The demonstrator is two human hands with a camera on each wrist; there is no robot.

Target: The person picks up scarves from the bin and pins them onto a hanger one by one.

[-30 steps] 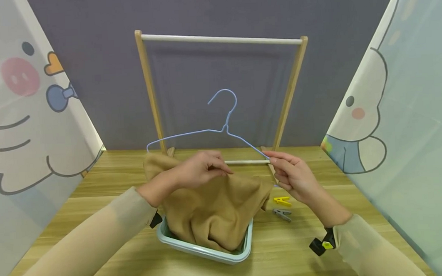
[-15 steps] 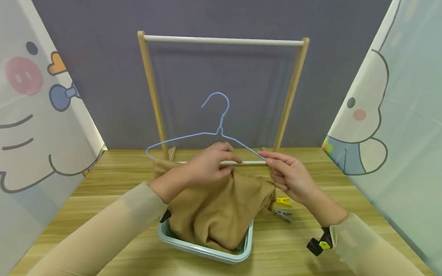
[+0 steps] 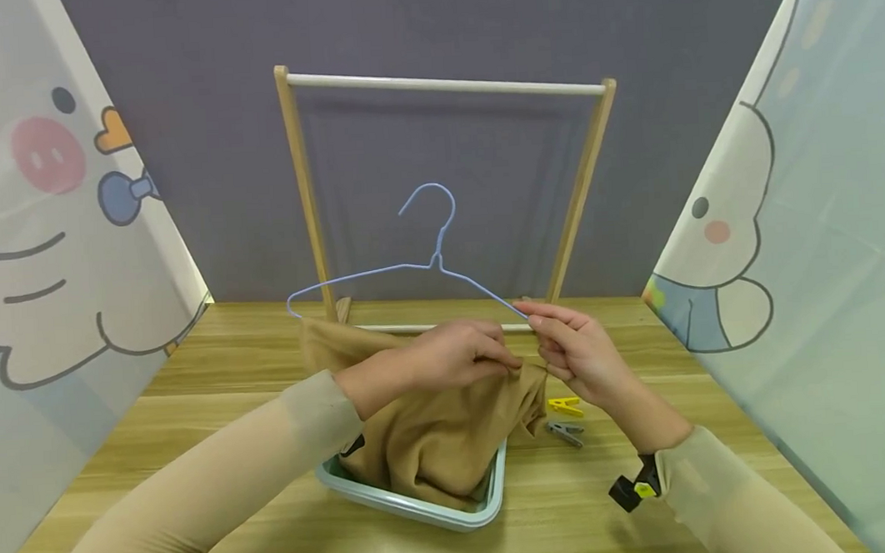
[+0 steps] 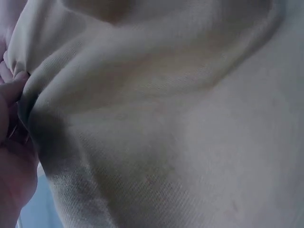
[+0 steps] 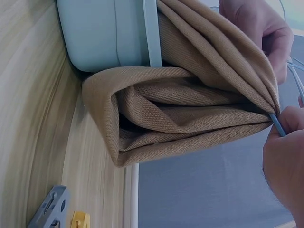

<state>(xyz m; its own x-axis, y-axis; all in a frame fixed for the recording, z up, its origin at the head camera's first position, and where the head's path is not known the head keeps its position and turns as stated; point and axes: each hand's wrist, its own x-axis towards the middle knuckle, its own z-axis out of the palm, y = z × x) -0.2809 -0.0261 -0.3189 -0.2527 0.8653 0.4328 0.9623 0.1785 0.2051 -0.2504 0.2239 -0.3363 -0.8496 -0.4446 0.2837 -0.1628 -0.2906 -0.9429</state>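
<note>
"What does your light-blue basin (image 3: 405, 504) hold?"

"You have a brown cloth (image 3: 452, 460) bunched in it. The lower folds lie inside the walls; the rest rises above the rim, and on the right a loop of folds hangs out over the side."

"And your fingers?"

"Your left hand (image 3: 465, 355) pinches the upper edge of the cloth, toward its right end. Your right hand (image 3: 577, 340) grips the right end of a blue hanger (image 3: 439, 262), thumb against fingers."

"Where is that hanger, next to the cloth?"

"You hold it above the basin, hook upward. Its left end meets the cloth's upper left corner, and by your right fingers its blue bar runs out of the gathered folds."

"Anything beside the basin?"

"To its right, a yellow clothespin (image 3: 567, 406) and a gray clothespin (image 3: 566, 433) lie on the wooden table (image 3: 575, 520). A rack (image 3: 447, 83) stands behind your hands."
</note>
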